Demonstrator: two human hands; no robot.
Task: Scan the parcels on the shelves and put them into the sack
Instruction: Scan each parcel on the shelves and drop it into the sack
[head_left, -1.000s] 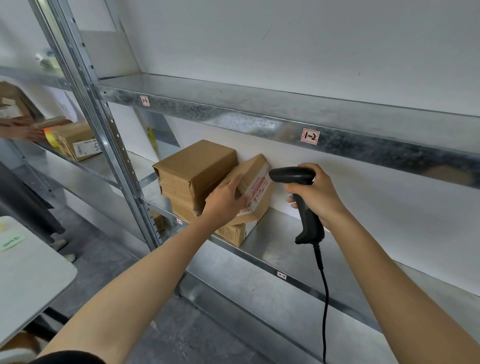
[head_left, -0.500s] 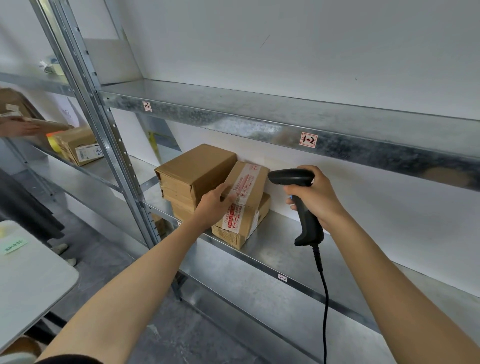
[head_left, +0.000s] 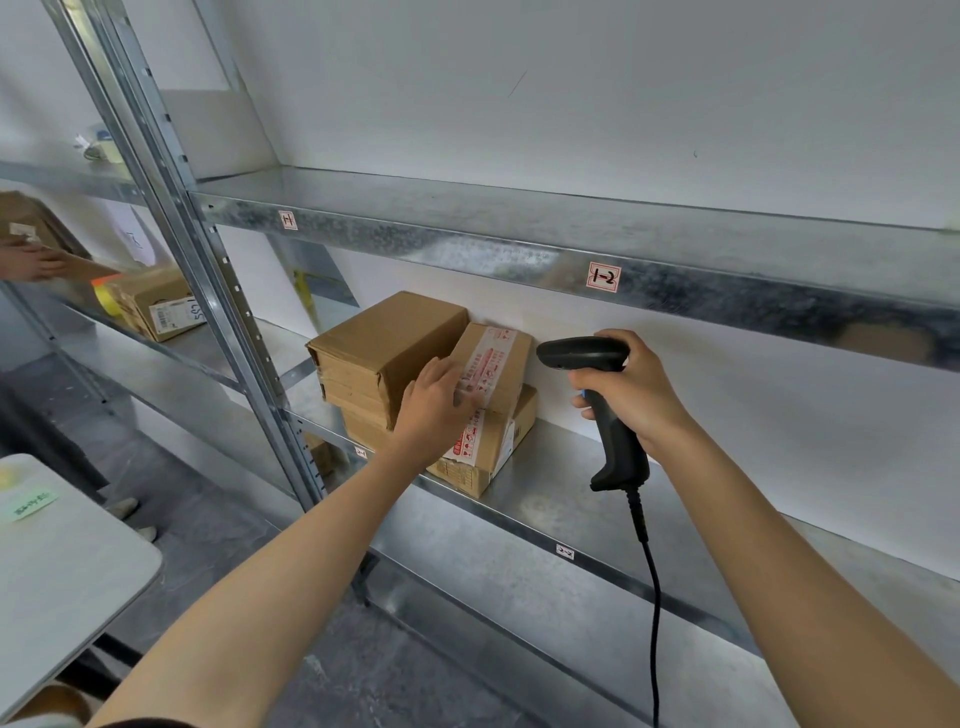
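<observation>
Several cardboard parcels stand on the middle metal shelf (head_left: 571, 499). A large plain box (head_left: 379, 338) tops a stack on the left. Beside it a smaller parcel with red-printed white tape (head_left: 493, 364) leans tilted against the wall, on top of a low box (head_left: 498, 447). My left hand (head_left: 434, 410) lies on the front face of the taped parcel, fingers stretched across the tape. My right hand (head_left: 631, 389) grips a black corded barcode scanner (head_left: 597, 395), its head pointing left at the taped parcel. No sack is in view.
The empty upper shelf (head_left: 519, 244) carries tags "1-1" and "1-2". A steel upright (head_left: 208, 291) divides the bays. In the left bay sits a labelled box (head_left: 156, 306), and another person's hand (head_left: 31, 260) holds a parcel. A white table (head_left: 57, 577) stands at lower left.
The taped parcel has been turned from lying flatter to standing steeper against the wall. My left hand slid from its edge onto its front face. The scanner hand has barely moved.
</observation>
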